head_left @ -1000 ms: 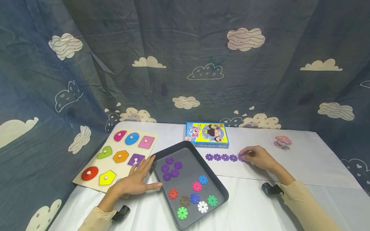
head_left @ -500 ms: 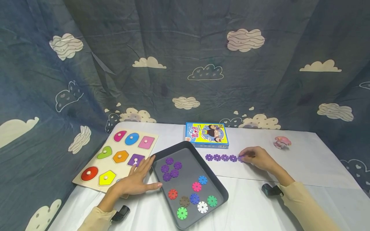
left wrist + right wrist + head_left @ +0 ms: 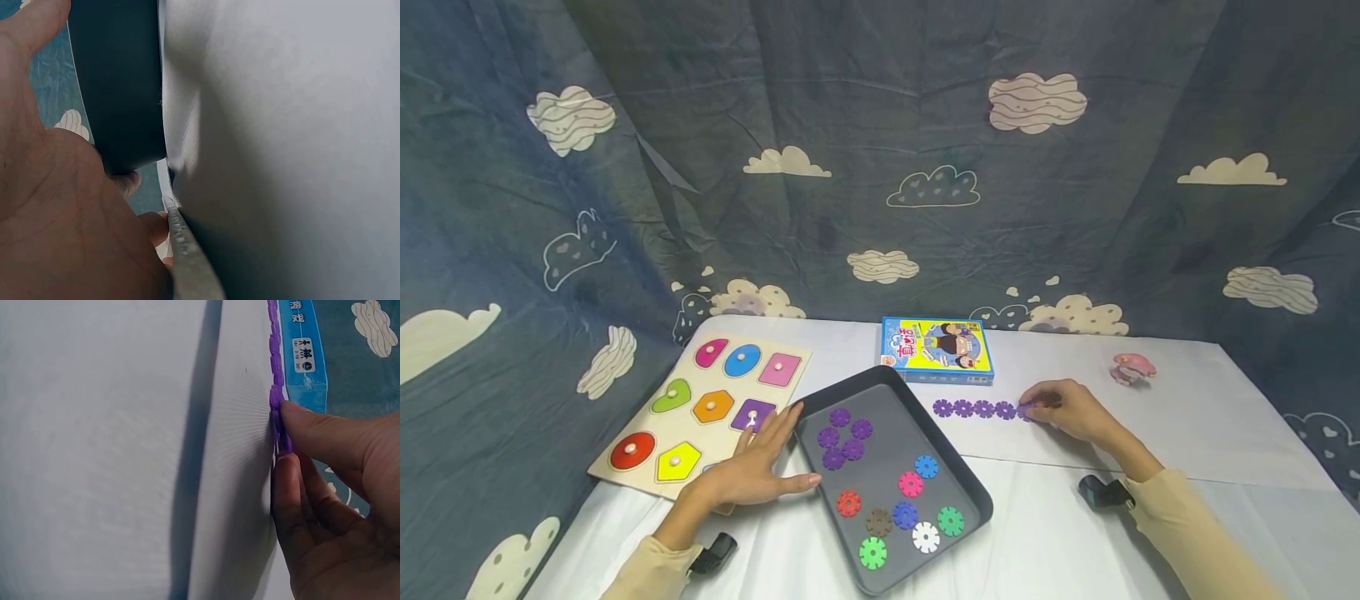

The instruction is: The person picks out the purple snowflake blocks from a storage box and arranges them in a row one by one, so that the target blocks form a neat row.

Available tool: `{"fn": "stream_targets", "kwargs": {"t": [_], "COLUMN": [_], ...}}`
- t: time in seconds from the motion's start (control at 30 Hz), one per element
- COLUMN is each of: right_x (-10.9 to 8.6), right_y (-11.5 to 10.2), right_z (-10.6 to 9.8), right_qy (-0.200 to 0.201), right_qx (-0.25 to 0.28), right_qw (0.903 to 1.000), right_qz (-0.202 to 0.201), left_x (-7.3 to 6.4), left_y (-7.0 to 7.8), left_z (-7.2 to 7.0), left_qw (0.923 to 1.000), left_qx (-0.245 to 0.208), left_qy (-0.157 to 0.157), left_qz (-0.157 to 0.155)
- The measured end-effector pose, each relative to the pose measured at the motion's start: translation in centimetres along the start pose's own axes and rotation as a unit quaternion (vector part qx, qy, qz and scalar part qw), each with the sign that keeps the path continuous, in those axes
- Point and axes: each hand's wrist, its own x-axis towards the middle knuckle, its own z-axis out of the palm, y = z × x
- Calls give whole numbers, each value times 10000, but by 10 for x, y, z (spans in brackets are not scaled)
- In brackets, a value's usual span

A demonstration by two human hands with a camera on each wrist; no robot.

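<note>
On the right of the white cloth, a row of purple notched discs (image 3: 984, 409) lies flat, running left to right. My right hand (image 3: 1072, 410) pinches the purple disc (image 3: 282, 428) at the row's right end between thumb and fingers; that disc is mostly covered in the head view. My left hand (image 3: 748, 468) rests with spread, straight fingers against the left rim of a dark grey tray (image 3: 917, 406). Inside the tray, several purple discs (image 3: 853, 450) sit grouped toward the far end. Discs in other colours, such as a white one (image 3: 926, 537), are scattered nearer me.
A wooden shape puzzle board (image 3: 700, 442) with knobbed pieces lies at the left, partly under my left hand. Behind the row stands a blue and yellow card box (image 3: 937, 350). A small pink toy (image 3: 1132, 368) is at the far right. Dark cloud-patterned cloth (image 3: 820, 217) hangs behind the table.
</note>
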Motion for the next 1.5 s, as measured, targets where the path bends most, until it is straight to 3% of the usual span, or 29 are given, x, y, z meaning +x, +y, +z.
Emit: {"fn": "stream_targets", "kwargs": {"t": [0.73, 1.0, 1.5], "right_x": [1, 4, 16], "right_y": [0, 4, -46], "right_z": [1, -7, -22], "right_qy": [-28, -98, -271], "right_qx": [2, 187, 430], "right_qw": [10000, 9995, 9958], "right_qz": [-37, -231, -756], "left_x": [0, -1, 0], "left_y": [-1, -1, -1], "left_z": [0, 1, 0], "left_qw": [9999, 9998, 10000], "left_qx": [-141, -196, -99], "left_qy": [-16, -50, 6], "left_qz": [-32, -25, 13]}}
